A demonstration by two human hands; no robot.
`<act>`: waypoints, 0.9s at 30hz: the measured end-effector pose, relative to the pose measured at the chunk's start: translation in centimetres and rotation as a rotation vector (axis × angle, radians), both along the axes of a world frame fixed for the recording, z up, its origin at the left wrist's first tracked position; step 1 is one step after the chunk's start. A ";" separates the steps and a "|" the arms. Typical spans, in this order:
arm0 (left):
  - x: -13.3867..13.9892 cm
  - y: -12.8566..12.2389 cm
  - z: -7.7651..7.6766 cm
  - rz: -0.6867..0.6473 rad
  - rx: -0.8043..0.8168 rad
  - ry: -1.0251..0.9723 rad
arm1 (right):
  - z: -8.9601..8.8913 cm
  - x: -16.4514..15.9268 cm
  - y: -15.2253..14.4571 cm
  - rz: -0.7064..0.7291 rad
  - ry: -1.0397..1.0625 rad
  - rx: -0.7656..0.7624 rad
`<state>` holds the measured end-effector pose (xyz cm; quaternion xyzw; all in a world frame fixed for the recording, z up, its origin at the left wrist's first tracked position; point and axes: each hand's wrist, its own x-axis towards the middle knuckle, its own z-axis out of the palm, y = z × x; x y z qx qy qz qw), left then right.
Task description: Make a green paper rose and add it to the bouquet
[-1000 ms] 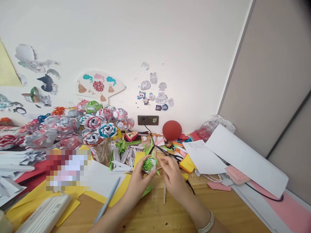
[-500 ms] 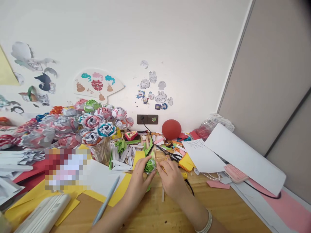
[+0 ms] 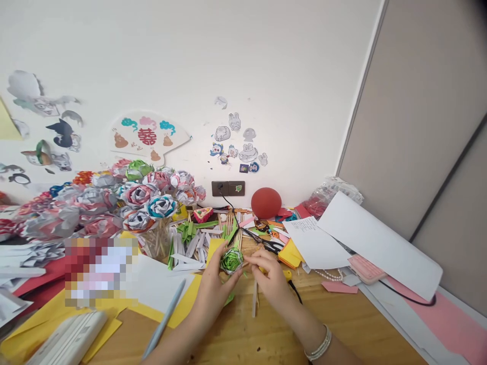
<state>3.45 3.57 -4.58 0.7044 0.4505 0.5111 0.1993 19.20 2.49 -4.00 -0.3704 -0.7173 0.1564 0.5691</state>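
Observation:
My left hand [image 3: 213, 284] is closed around a green and white folded-paper flower [image 3: 232, 260], thumb below it and fingers behind. The flower's layered petals face up toward me. At its right edge, my right hand [image 3: 268, 276] has thumb and index finger pinched together, their tips close against the petals. What lies between those tips is too small to make out. A narrow paper strip [image 3: 254, 299] lies on the wooden table [image 3: 243, 339] just below the hands. Bits of green paper show beneath my left hand.
Many finished paper flowers [image 3: 162, 205] stand at the left. Folded strips [image 3: 186, 253] lie behind my left hand. Black-handled scissors [image 3: 272, 245], a red balloon [image 3: 266, 203] and white sheets [image 3: 380, 243] are behind and right. A grey-blue pen [image 3: 165, 319] lies left of my forearm.
The flower has turned so more of its petals face me, and it sits slightly further left in view. My right fingers stay at its edge. The whole view has shifted slightly.

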 end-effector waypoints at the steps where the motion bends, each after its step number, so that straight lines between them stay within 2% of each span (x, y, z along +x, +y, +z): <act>1: 0.0 0.0 0.1 0.001 -0.013 -0.039 | 0.0 0.1 0.1 0.014 0.044 -0.048; 7: 0.1 -0.4 1.2 -0.056 -0.108 -0.191 | 0.1 0.2 0.3 0.142 0.258 -0.306; 10: 0.2 -0.7 1.8 -0.093 -0.176 -0.268 | 0.0 0.0 0.1 0.190 0.310 -0.369; 14: 0.2 -0.9 2.3 -0.110 -0.264 -0.284 | 0.0 -0.2 -0.1 0.249 0.300 -0.348; 17: 0.1 -0.8 2.4 -0.091 -0.259 -0.247 | 0.1 -0.2 -0.3 0.291 0.271 -0.347; 22: -0.2 0.0 1.7 0.029 -0.198 -0.193 | 0.0 -0.2 -0.3 0.332 0.237 -0.379; 24: -0.4 0.3 1.6 0.065 -0.203 -0.174 | 0.1 -0.2 -0.3 0.316 0.207 -0.371; 27: -0.8 0.8 2.0 0.021 -0.211 -0.136 | 0.6 0.2 -0.1 0.213 0.112 -0.298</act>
